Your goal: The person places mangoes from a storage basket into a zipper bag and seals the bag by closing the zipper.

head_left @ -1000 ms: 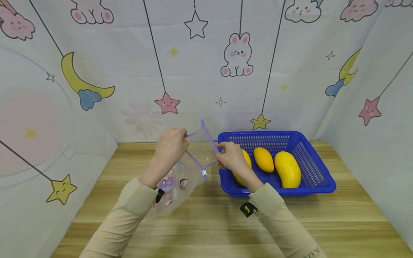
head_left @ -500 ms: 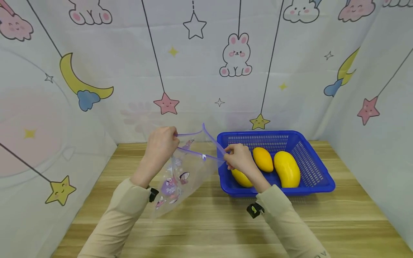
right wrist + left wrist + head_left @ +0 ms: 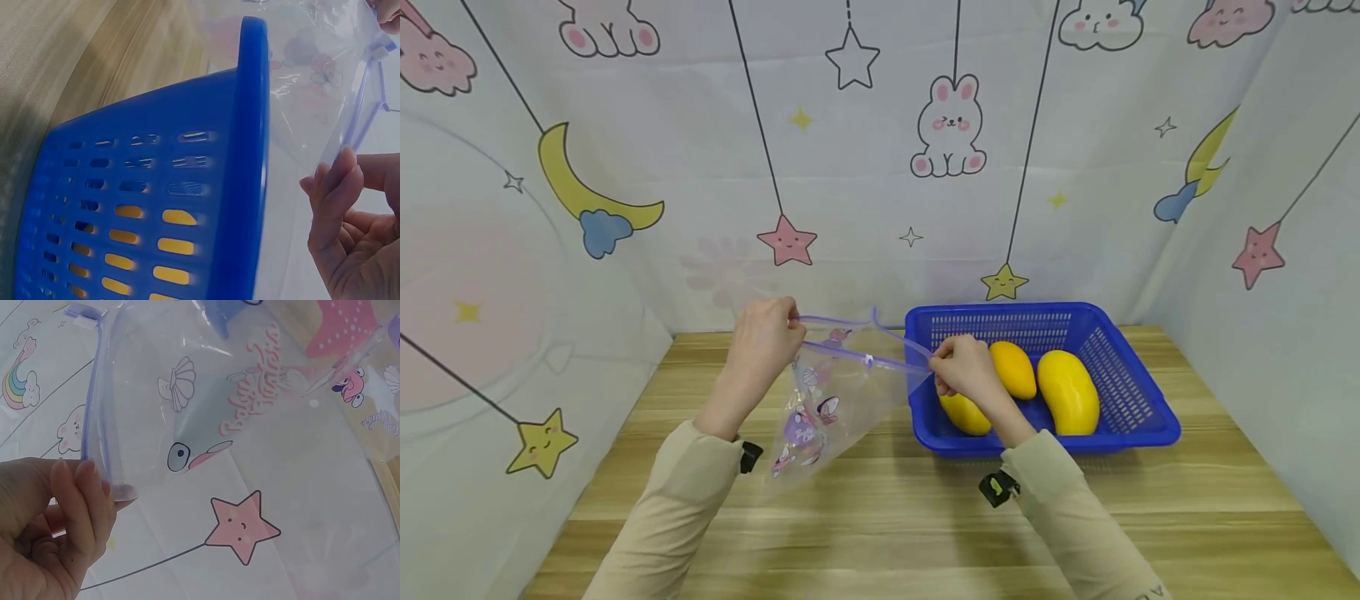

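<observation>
Item: clear zip bag (image 3: 831, 392), held above the table's (image 3: 887, 517) middle; left hand (image 3: 763, 337) and right hand (image 3: 962, 367) pinched its mouth apart. Bag empty; three mangoes (image 3: 1067, 392) remained in the blue basket (image 3: 1138, 408).

The clear zip bag (image 3: 262, 444) bears pink cursive lettering beside a printed whale; seen through the plastic from the left wrist view it is mirrored and slanted, and it seems to read "Baby Summer", though the letters are too warped to be sure. A second, smaller pink word near the bag's right edge (image 3: 380, 420) is too blurred to read.
</observation>
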Tool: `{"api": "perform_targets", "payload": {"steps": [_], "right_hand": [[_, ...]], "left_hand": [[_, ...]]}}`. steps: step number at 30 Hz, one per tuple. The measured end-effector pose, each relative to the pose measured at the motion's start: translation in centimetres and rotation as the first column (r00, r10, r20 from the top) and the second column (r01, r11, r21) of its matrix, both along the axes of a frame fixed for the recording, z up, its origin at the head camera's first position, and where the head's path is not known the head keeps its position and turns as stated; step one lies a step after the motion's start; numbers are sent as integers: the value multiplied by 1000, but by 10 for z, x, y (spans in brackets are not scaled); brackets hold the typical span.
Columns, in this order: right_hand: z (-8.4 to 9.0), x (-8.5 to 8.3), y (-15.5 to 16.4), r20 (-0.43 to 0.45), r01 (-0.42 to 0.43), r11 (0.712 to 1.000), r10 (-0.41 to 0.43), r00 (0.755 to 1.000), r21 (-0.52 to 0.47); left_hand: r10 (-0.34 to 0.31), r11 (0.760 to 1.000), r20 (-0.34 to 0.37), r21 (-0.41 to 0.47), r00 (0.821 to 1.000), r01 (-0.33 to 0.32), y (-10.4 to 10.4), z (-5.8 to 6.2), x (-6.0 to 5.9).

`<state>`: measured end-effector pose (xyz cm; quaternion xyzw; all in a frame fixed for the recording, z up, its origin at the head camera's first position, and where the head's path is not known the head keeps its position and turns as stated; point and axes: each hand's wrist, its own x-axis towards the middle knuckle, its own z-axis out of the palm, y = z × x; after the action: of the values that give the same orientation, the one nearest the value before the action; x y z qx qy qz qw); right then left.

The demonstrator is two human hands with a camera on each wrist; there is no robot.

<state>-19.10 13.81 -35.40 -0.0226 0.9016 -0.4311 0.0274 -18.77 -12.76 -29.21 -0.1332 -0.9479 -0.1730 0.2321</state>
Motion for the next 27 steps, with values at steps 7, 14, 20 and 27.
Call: {"api": "perform_targets", "payload": {"steps": [7,14,20,27], "right_hand": [[-3,0,0,7,-23,999,24,1000,-29],[-4,-2,-5,6,-61,995,61,998,-73],[0,-1,-10,0,-91,991,91,996,-98],[3,1,-14,-16,-107,991,106,994,-75]], "left_hand": [[-11,1000,-2,-6,1000,11,3,-1,1],[-68,997,133,53,989,61,13,-3,4],[-122,986,179,135,976,98,21,-7,3],[-144,974,234,204,961,96,31,-12,3]]}}
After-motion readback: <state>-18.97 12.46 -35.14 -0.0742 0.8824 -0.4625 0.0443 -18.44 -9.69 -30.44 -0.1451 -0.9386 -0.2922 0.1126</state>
